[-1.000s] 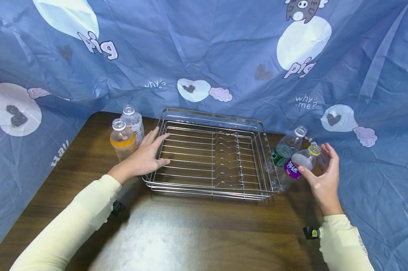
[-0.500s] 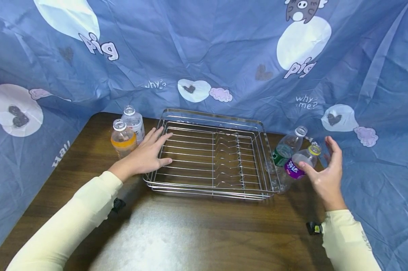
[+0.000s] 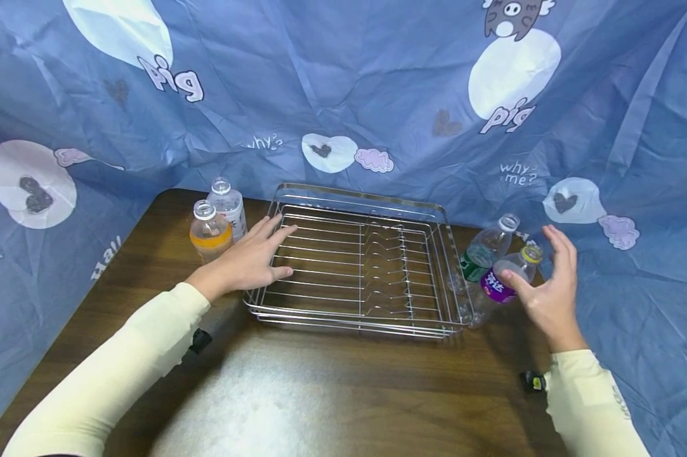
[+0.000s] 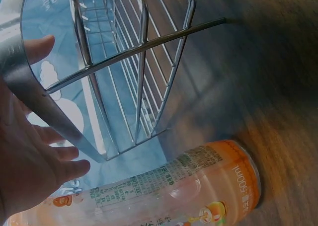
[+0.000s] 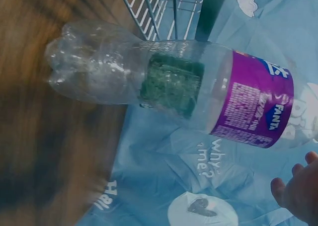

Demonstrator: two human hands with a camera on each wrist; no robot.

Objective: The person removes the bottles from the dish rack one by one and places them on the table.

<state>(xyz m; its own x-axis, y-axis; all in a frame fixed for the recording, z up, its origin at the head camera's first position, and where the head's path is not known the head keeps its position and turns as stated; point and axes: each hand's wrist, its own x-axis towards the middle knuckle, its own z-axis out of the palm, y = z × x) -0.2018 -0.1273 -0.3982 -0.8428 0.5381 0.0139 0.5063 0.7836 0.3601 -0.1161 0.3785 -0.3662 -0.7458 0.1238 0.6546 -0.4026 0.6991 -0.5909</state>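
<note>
My left hand (image 3: 248, 260) reaches over the left side of a chrome wire dish rack (image 3: 360, 198) with fingers spread and straight. In the left wrist view its thumb and fingers show around the flat rim (image 4: 42, 104). Under that hand stands an orange-labelled plastic bottle (image 3: 212, 238), partly hidden by it. My right hand (image 3: 551, 301) is beside an upright clear bottle with a purple Fanta label (image 3: 498, 287); its fingers are spread and its thumb overlaps the label's edge. The right wrist view shows its fingertips (image 5: 293, 181) apart from this bottle (image 5: 256, 102).
A white-labelled clear bottle (image 3: 235, 212) stands behind the orange one. Another bottle with a green label (image 3: 476, 263) stands behind the Fanta bottle, close to the rack's right side. A blue printed cloth (image 3: 343, 95) hangs behind the brown wooden table (image 3: 343, 393).
My right hand has drawn slightly right, away from the Fanta bottle, with its fingers off the neck. The left hand has shifted a little right at the rack. The bottles and rack stay put.
</note>
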